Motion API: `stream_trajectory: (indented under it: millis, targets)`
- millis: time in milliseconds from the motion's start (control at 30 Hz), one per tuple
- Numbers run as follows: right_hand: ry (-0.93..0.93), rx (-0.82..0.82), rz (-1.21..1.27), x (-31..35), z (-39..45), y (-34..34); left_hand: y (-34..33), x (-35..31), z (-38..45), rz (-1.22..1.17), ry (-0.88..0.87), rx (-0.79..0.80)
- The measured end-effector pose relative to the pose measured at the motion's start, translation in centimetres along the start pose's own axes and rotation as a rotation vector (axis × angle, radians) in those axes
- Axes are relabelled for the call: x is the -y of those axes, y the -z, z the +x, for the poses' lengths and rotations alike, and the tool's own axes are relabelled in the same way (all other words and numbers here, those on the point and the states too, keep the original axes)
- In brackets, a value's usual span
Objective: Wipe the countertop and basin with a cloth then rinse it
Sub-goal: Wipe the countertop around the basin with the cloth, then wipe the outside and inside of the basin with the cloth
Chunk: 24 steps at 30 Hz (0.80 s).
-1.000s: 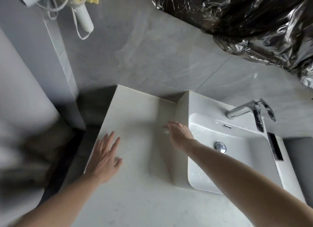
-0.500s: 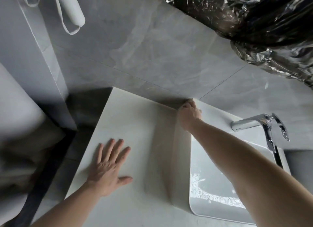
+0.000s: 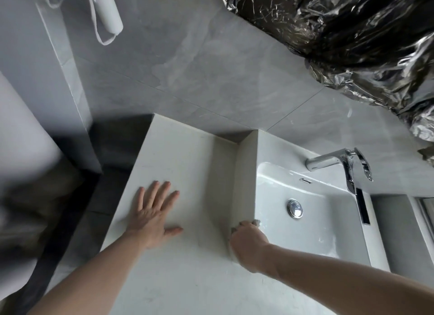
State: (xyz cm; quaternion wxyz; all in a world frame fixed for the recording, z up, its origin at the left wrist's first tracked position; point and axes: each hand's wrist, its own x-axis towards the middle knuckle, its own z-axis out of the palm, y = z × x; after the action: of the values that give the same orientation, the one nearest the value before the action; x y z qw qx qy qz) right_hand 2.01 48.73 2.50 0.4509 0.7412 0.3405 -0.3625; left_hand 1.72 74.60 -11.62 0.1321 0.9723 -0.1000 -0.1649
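Countertop (image 3: 178, 155) carries the left hand (image 3: 152, 217), fingers straight and spread, palm flat, holding nothing. Right hand (image 3: 249, 243) at its 3 o'clock, curled over the basin (image 3: 328, 220) rim, gripping a mostly hidden cloth (image 3: 257, 222). Rim's long axis runs 12 to 6. Right hand is nearer the bowl.

Grey marbled wall tiles (image 3: 211, 63) rise behind everything. Crinkled black plastic sheeting (image 3: 352, 28) hangs at the upper right. A white handheld appliance (image 3: 109, 14) with a looped cord dangles upper left, over dark floor (image 3: 70, 209).
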Motion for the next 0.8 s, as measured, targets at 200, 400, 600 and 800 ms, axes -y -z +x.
stream_trajectory:
  millis: [200, 400, 600, 800]
  targets:
    - [-0.225, -0.364, 0.492, -6.6, 0.1, 0.8, 1.4, -0.2, 0.1, -0.022, -0.004, 0.093]
    - [-0.396, -0.465, 0.86, -9.3, 3.9, 1.5, 2.0, -1.4, -0.6, 0.003, 0.031, 0.156]
    - [-0.296, -0.083, 0.366, 1.2, 2.6, 0.7, 3.0, -1.5, -0.6, 0.026, 0.04, 0.222]
    - [-0.204, -0.171, 0.591, 7.8, -1.0, -3.2, 3.4, -1.8, -0.8, 0.06, 0.055, 0.232]
